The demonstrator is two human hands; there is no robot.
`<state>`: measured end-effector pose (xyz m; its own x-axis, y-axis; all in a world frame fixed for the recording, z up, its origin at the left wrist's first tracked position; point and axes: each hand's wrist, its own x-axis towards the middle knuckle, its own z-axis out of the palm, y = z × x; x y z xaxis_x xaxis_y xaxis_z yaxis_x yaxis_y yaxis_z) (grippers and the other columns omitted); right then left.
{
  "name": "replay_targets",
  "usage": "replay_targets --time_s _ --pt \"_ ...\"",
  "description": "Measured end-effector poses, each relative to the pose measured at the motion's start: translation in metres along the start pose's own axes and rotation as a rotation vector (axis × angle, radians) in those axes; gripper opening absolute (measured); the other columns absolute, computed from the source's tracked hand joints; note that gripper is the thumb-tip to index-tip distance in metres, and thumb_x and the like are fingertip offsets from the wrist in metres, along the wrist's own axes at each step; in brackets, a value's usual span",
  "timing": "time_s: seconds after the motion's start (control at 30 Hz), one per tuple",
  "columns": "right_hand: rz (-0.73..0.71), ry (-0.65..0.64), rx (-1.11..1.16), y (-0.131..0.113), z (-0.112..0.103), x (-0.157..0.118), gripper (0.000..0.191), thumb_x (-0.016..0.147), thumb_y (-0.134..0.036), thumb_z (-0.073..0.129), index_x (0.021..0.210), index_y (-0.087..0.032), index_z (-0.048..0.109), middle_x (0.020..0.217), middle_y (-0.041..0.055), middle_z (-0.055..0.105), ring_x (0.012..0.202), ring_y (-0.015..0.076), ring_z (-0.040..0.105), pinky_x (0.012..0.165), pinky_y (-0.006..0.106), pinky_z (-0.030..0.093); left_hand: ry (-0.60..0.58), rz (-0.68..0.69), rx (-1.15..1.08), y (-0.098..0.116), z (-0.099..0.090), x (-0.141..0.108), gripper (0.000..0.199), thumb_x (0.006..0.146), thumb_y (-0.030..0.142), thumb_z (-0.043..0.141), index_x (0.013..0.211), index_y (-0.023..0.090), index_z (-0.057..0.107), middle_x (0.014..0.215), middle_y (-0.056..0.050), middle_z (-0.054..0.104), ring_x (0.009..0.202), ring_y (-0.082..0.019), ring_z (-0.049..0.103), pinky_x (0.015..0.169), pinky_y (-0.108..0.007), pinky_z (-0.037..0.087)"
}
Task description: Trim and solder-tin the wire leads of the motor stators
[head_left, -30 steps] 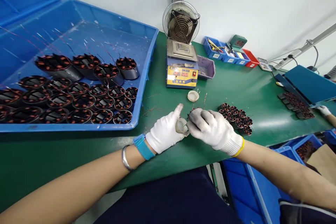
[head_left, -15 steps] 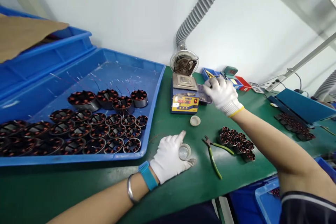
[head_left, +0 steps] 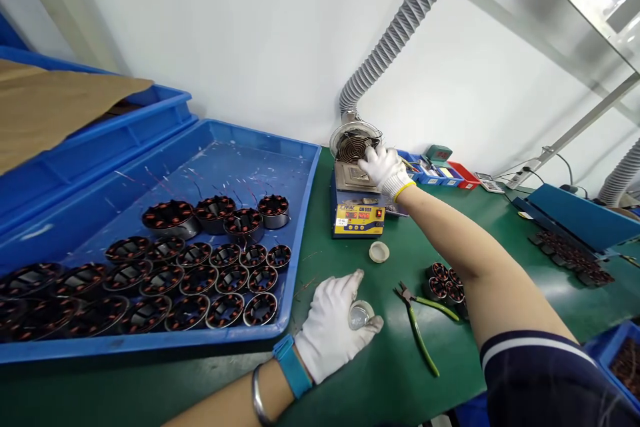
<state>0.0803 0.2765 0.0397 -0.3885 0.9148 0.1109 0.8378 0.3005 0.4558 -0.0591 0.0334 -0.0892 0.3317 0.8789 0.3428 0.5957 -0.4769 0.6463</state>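
My left hand (head_left: 334, 328), in a white glove, rests on the green bench with thumb and fingers around a small round cup (head_left: 358, 315) of clear contents. My right hand (head_left: 383, 170), also gloved, is over the metal top of a solder pot (head_left: 357, 213) with a lit red display. Its fingers are curled together, and whatever they hold is hidden. A small whitish lid or shallow cup (head_left: 379, 251) lies between the left hand and the solder pot. Side cutters with green handles (head_left: 417, 323) lie right of the left hand.
A blue tray (head_left: 306, 227) with many wound motor stators (head_left: 261, 308) fills the left side. More small stators (head_left: 440, 287) stand under my right forearm. A fume hose (head_left: 400, 33) ends behind the solder pot. Blue bins (head_left: 430, 177) and a red bin (head_left: 464, 175) line the wall.
My right hand has moved left, from beside the solder pot to over its top. My left hand stays around the cup. The whole view has shifted slightly.
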Motion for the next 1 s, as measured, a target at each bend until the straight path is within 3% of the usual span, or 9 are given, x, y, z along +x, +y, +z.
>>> replay_targets --time_s 0.17,0.27,0.37,0.47,0.6,1.0 --pt "0.162 0.043 0.052 0.019 -0.011 0.001 0.040 0.101 -0.034 0.030 0.126 -0.016 0.056 0.120 0.0206 0.052 0.109 0.0326 0.047 0.080 0.046 0.042 -0.020 -0.014 -0.018 0.000 0.000 0.000 0.068 0.076 0.048 0.065 0.132 0.012 0.050 0.121 -0.017 0.065 0.107 -0.033 0.063 0.100 -0.055 0.049" --pt "0.226 0.094 0.095 0.041 -0.022 0.001 0.035 0.094 -0.033 0.047 0.126 -0.023 0.056 0.125 0.0168 0.052 0.111 0.0337 0.049 0.083 0.047 0.045 -0.021 -0.019 -0.010 0.000 0.001 0.000 0.067 0.076 0.045 0.065 0.132 0.011 0.051 0.121 -0.017 0.065 0.107 -0.034 0.063 0.100 -0.055 0.049" --pt "0.387 0.129 0.309 0.059 -0.028 0.000 0.062 0.074 -0.033 0.069 0.132 -0.026 0.050 0.128 0.0124 0.053 0.112 0.0319 0.053 0.087 0.046 0.048 -0.026 -0.013 -0.013 0.000 0.002 0.001 0.067 0.075 0.042 0.066 0.132 0.009 0.051 0.119 -0.017 0.066 0.106 -0.034 0.063 0.099 -0.056 0.049" --pt "0.571 0.097 0.622 0.066 -0.029 0.002 0.076 0.065 -0.043 0.073 0.133 -0.020 0.047 0.122 0.0110 0.059 0.106 0.0274 0.059 0.091 0.042 0.050 -0.044 -0.025 -0.030 -0.001 0.002 0.001 0.066 0.076 0.041 0.066 0.131 0.007 0.052 0.116 -0.017 0.067 0.104 -0.033 0.063 0.097 -0.057 0.050" --pt "0.565 0.106 0.732 0.056 -0.026 0.007 0.075 0.063 -0.044 0.072 0.128 -0.015 0.051 0.117 0.0113 0.064 0.106 0.0268 0.061 0.092 0.038 0.050 -0.093 -0.053 -0.049 0.000 0.001 0.002 0.065 0.076 0.039 0.065 0.131 0.006 0.053 0.117 -0.017 0.066 0.105 -0.033 0.063 0.096 -0.057 0.050" --pt "0.491 0.007 0.703 0.017 -0.005 0.014 0.068 0.060 -0.044 0.072 0.121 -0.020 0.054 0.113 0.0080 0.067 0.104 0.0289 0.064 0.090 0.042 0.052 -0.128 -0.054 -0.077 0.002 0.000 0.003 0.061 0.077 0.037 0.062 0.129 0.007 0.054 0.116 -0.017 0.066 0.106 -0.033 0.062 0.099 -0.059 0.048"
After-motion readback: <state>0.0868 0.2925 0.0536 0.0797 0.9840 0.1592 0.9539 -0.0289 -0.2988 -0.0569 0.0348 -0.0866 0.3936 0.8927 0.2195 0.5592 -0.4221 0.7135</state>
